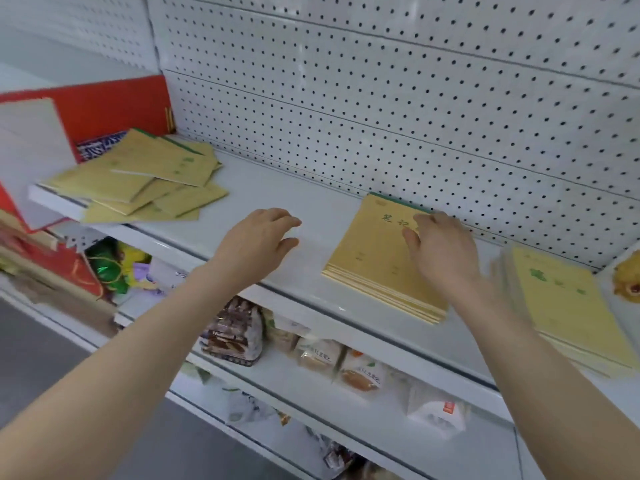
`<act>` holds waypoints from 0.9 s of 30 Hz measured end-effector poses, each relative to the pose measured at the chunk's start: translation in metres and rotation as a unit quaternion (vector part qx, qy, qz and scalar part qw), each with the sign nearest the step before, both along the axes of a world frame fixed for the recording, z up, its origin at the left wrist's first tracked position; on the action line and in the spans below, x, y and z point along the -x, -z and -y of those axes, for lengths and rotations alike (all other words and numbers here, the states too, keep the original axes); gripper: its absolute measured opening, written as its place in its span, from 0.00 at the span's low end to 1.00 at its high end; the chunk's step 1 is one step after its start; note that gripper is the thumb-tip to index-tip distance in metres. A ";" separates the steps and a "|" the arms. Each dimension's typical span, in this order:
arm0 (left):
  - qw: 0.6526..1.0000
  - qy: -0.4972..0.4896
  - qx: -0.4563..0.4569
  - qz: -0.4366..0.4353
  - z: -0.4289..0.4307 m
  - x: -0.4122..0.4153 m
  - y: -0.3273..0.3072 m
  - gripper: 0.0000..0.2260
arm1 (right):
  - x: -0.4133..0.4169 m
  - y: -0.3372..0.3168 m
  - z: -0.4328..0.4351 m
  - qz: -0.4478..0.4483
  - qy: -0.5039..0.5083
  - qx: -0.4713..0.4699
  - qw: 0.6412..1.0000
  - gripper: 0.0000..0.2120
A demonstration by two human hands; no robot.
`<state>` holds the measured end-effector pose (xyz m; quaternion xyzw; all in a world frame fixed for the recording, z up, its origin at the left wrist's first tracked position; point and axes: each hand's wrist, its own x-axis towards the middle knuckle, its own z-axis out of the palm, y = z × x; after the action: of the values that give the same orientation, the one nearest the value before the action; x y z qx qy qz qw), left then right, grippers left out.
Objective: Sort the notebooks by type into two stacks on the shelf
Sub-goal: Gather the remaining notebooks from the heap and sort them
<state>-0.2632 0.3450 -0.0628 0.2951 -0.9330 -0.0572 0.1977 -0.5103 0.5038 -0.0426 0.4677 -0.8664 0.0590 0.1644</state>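
On the white shelf (311, 206), against the pegboard back panel (398, 109), three groups of yellow notebooks are seen. A neat middle stack (374, 265) with a green spine edge sits at centre-right; the right hand (440, 251) is laid flat on its top cover, fingers spread, nothing gripped. A second stack (568, 306), blurred, lies just right of it, near the shelf's right end. A loose unsorted pile (145, 178) is fanned out at the left end, partly overhanging the front edge, beside a red box (114, 109). The left hand (259, 240) is held over bare shelf between pile and middle stack, loosely open, fingers curled, empty. Packaged snacks (322, 355) are visible on lower shelves.
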 end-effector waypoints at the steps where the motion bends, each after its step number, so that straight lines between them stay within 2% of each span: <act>1: 1.000 -0.009 0.000 0.004 0.012 -0.017 0.000 0.16 | -0.015 0.002 0.014 0.005 -0.006 -0.003 1.000 0.20; 6: 0.998 -0.053 0.005 0.022 0.081 -0.106 0.002 0.17 | -0.089 0.013 0.088 0.007 -0.049 -0.015 0.999 0.21; 13: 0.993 -0.111 -0.008 0.045 0.166 -0.198 0.010 0.16 | -0.172 0.022 0.194 0.083 -0.096 -0.003 0.992 0.21; 19: 0.990 -0.121 -0.046 0.047 0.218 -0.226 0.015 0.16 | -0.212 0.020 0.280 0.146 -0.128 -0.017 0.981 0.21; 27: 0.988 -0.130 -0.075 0.042 0.274 -0.223 0.021 0.13 | -0.212 0.018 0.396 0.210 -0.141 -0.056 0.966 0.25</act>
<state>-0.0403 0.0710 -0.0835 0.4297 -0.8874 -0.0887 0.1416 -0.2987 0.1078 -0.0604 0.5708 -0.8086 0.1305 -0.0579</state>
